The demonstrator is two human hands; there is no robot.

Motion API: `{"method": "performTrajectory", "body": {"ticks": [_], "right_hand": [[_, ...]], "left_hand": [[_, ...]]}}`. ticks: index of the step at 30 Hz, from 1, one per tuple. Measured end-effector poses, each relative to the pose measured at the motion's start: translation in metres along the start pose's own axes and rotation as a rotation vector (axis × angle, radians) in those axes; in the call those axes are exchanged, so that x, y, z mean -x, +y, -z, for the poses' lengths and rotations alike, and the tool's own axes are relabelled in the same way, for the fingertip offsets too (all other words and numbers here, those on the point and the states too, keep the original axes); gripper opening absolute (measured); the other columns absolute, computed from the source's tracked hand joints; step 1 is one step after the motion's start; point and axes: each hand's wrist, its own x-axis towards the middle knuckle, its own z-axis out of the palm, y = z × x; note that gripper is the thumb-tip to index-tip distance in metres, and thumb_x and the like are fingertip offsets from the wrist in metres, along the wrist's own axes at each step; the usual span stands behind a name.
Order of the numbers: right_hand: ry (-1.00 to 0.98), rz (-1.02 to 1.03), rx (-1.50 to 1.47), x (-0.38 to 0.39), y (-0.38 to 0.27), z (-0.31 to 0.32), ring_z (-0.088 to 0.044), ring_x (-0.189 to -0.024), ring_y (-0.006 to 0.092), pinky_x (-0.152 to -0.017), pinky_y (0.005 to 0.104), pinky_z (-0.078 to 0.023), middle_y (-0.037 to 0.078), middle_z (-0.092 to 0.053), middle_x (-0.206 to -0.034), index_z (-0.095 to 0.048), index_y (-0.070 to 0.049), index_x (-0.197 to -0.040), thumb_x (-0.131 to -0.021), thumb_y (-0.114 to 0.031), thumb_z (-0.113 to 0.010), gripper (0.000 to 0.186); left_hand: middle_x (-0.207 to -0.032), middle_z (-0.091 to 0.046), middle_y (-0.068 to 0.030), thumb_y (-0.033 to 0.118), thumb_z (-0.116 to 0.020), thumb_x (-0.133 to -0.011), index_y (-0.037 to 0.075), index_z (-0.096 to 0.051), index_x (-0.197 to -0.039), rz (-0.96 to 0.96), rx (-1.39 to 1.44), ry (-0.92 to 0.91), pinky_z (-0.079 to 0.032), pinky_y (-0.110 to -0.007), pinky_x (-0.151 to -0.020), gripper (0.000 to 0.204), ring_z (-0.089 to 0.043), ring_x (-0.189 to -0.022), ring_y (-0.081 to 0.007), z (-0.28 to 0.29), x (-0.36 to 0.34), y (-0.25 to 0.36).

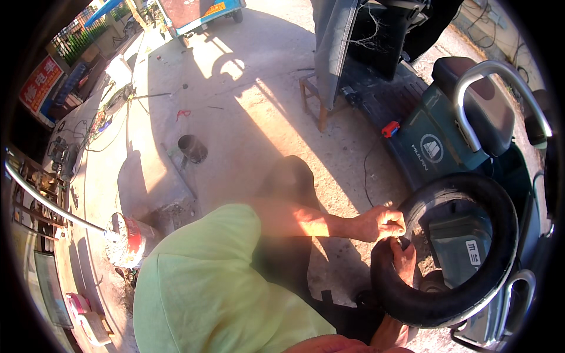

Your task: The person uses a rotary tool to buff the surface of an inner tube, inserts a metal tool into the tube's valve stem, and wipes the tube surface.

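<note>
My left hand [381,226] is closed in a pinch at the upper left side of a black tyre [501,232]; whatever small thing is between its fingers is hidden. My right hand [403,262] is closed on the same side of the tyre, just below my left hand, with its thumb raised near the left hand's fingers. The tyre is held tilted in front of the dark green body of a scooter [450,241], whose lower panel shows through the tyre's opening.
The scooter's seat [482,117] and metal rail are at the right, beside a grey draped cover [329,59] and wooden stool. A dark cylindrical container [192,149] stands on the concrete. At left are a bucket [126,238], cables and tools. A cart [200,15] is behind.
</note>
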Motion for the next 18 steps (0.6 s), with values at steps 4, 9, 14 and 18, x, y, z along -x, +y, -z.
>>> {"method": "performTrajectory", "body": {"ticks": [4,9,14,18], "right_hand": [[-0.028,-0.039,-0.058,0.000,-0.004,0.002,-0.064,-0.108,0.0364,-0.095,0.0425,-0.047,0.022,-0.068,-0.113,-0.066,0.004,-0.116,-0.086,-0.042,-0.073,0.055],[0.048,0.074,0.129,-0.001,0.020,-0.001,-0.061,-0.110,0.0350,-0.097,0.0425,-0.045,0.022,-0.064,-0.115,-0.063,0.003,-0.117,-0.090,-0.039,-0.071,0.051],[0.015,-0.033,0.000,0.001,-0.002,0.001,-0.064,-0.108,0.0345,-0.096,0.0421,-0.047,0.021,-0.068,-0.114,-0.066,0.002,-0.117,-0.087,-0.039,-0.073,0.052],[0.005,-0.017,-0.054,0.004,-0.010,0.003,-0.068,-0.102,0.0333,-0.092,0.0409,-0.049,0.021,-0.072,-0.108,-0.068,0.004,-0.114,-0.087,-0.037,-0.073,0.049]], "left_hand": [[-0.085,-0.069,-0.0041,0.018,-0.061,-0.102,0.003,-0.068,-0.101,0.003,0.014,0.003,-0.051,-0.029,-0.067,0.016,-0.061,-0.073,-0.0110,0.000,0.000,0.000],[-0.085,-0.068,-0.0041,0.019,-0.061,-0.102,0.004,-0.068,-0.100,0.001,0.008,0.004,-0.051,-0.029,-0.067,0.016,-0.061,-0.073,-0.0111,-0.001,0.000,0.005],[-0.084,-0.067,-0.0033,0.019,-0.062,-0.102,0.004,-0.068,-0.100,0.002,0.000,0.010,-0.052,-0.030,-0.067,0.016,-0.062,-0.073,-0.0111,0.000,0.002,0.007],[-0.083,-0.067,-0.0027,0.019,-0.062,-0.102,0.004,-0.068,-0.100,0.004,-0.006,0.003,-0.051,-0.030,-0.067,0.016,-0.061,-0.073,-0.0107,-0.001,0.000,0.003]]}}
